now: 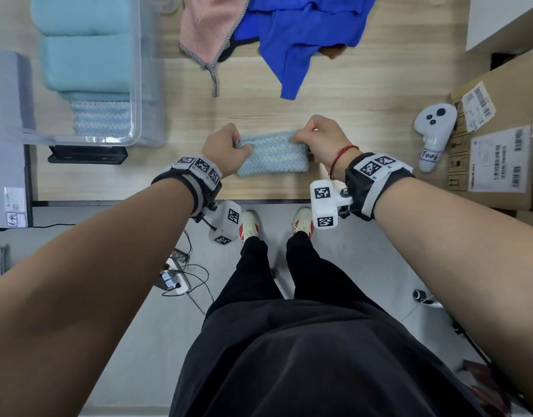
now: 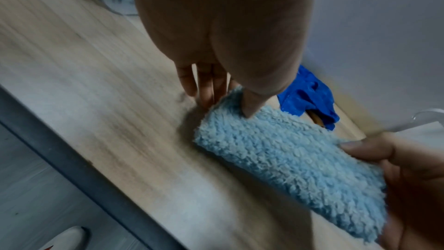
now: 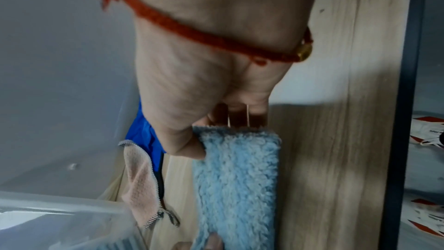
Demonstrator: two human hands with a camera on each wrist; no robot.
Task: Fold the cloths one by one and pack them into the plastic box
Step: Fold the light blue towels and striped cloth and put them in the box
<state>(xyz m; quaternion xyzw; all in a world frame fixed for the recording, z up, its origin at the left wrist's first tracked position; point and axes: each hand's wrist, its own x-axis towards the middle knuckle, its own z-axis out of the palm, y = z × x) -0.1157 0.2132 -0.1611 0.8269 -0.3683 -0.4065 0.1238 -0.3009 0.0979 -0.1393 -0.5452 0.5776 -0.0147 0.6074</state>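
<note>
Pinching the short ends of a folded light-blue fleecy cloth (image 1: 272, 155), both hands keep it flat on the bench (image 1: 364, 115), between them and close to the near edge. Furthest left of the left hand (image 1: 224, 150) sits the clear plastic box (image 1: 144, 85), with folded pale-blue cloths already inside. That left hand curls round the cloth's left end, thumb on top and fingers tucked at the edge. The right hand (image 1: 320, 142) grips the opposite end the same way, thumb pressed into the pile. Beyond the hands, a pink cloth (image 1: 209, 28) and a bright blue cloth (image 1: 307, 34) lie unfolded; right of the right hand rests a white controller (image 1: 433, 130), then a cardboard box (image 1: 499, 136).

The cloth looks light, thick and very soft, so it should sag and spring open if held by one corner. Holding both ends at once, or clamping across all layers at the fold, seems the safest way to lift it. Its fluffy pile offers good friction, and nothing about it appears fragile.
</note>
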